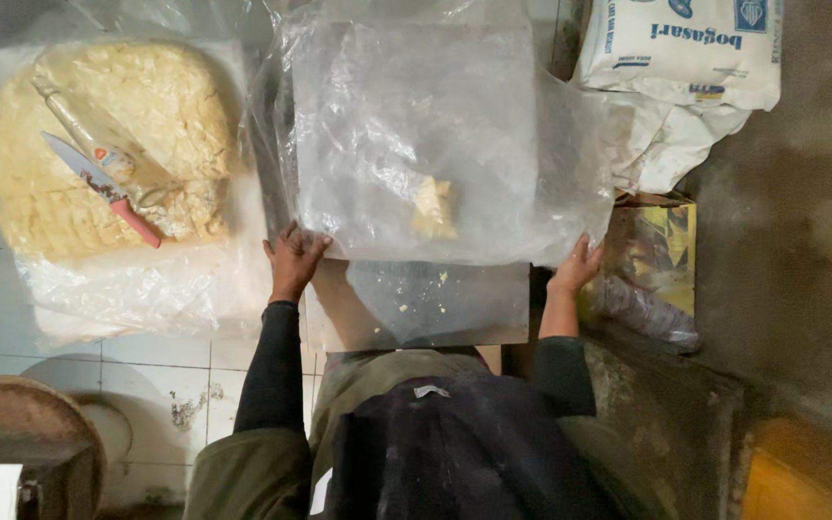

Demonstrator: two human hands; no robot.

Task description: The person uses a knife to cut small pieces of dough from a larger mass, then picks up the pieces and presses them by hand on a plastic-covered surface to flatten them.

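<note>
- Clear, crinkled plastic sheeting (435, 135) lies spread over a flat board on the tiled table (146, 356), with a small pale-yellow lump of dough (433, 207) under or inside it, near its lower middle.
- The left hand (293, 258) rests at the sheet's lower left edge, fingers spread and pressing down on the plastic; whether it pinches the film I cannot tell.
- The right hand (576, 268) is at the sheet's lower right edge, fingers curled against the plastic, its grip seemingly closed on the film's border.
- Well to the left, a large pale-yellow slab of dough (69, 193) sits on another clear plastic wrap.
- On that slab lies a knife with a pink handle (98, 185), beside a pale wooden rolling pin (79, 130).
- At the upper right stands a white printed flour sack (681, 48).
</note>
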